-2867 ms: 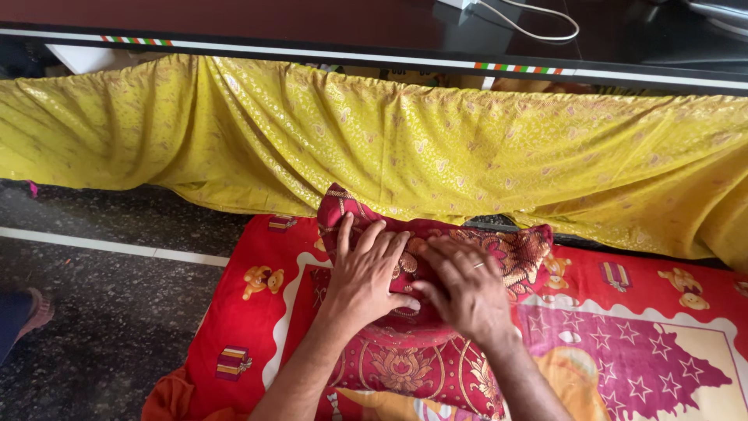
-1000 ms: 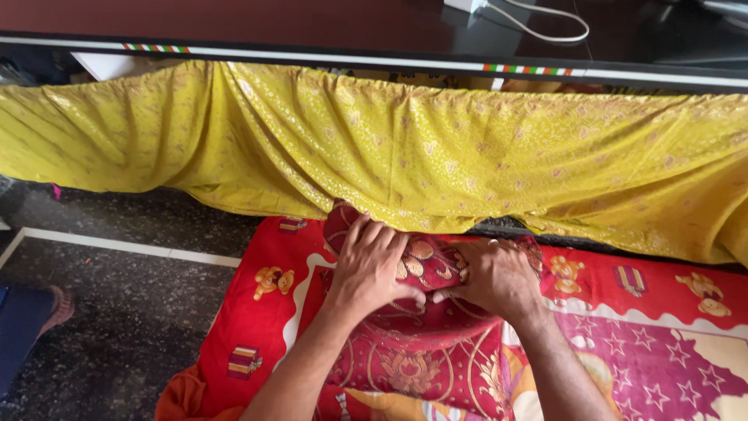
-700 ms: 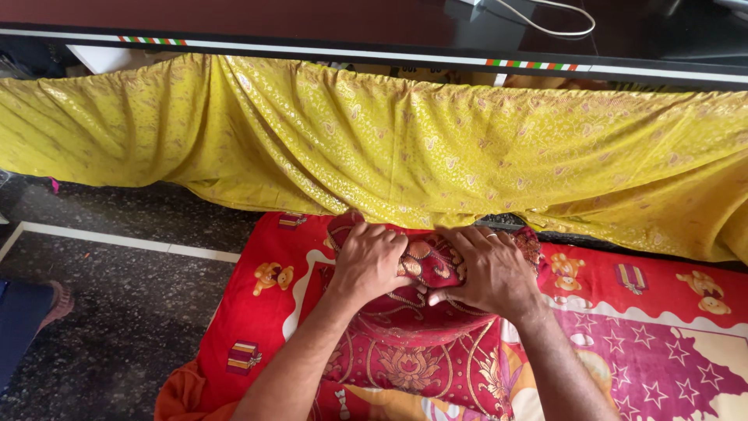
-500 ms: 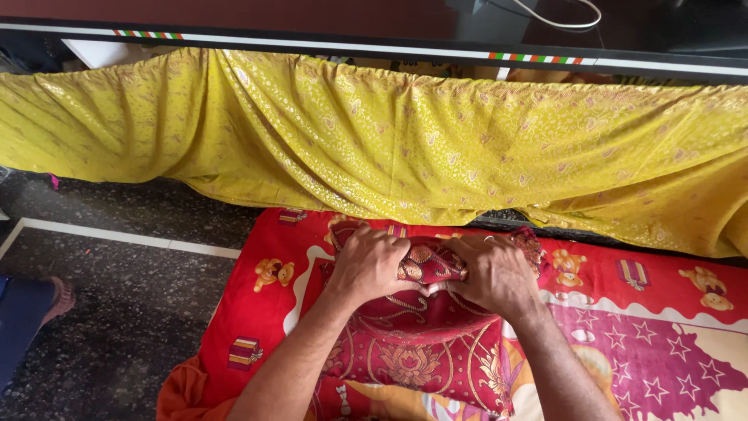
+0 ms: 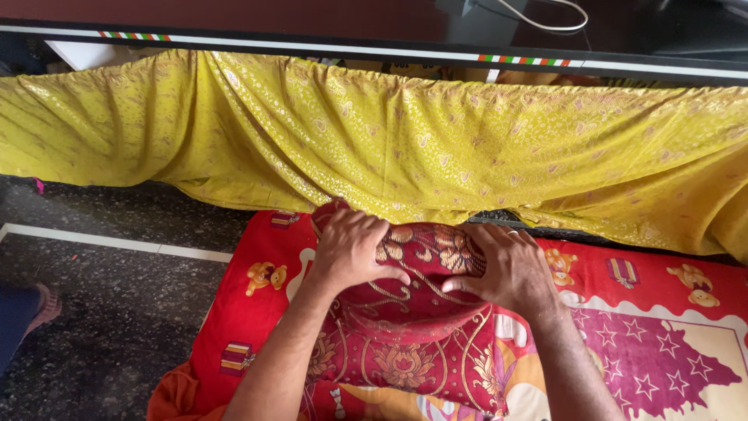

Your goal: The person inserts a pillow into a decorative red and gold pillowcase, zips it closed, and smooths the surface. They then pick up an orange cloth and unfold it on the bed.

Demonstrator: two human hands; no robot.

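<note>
A maroon cloth with gold flower embroidery (image 5: 417,300) lies bunched on a red printed mat (image 5: 257,257). My left hand (image 5: 349,248) grips its upper left part, fingers curled over the folded top edge. My right hand (image 5: 508,269) holds the upper right part, thumb pressing the front of the fold. Between the two hands the top of the cloth is rolled over toward me. The lower part spreads flat on the mat between my forearms.
A long yellow patterned fabric (image 5: 436,148) hangs from a dark shelf edge (image 5: 312,45) just behind the hands. A white cable (image 5: 545,19) lies on the shelf. Dark speckled floor (image 5: 101,312) is at the left, with another person's foot (image 5: 35,308) at its edge.
Both hands went from pressing flat on the maroon cloth to gripping its top edge. They have pulled that edge over toward me, and the fold now stands higher between them.
</note>
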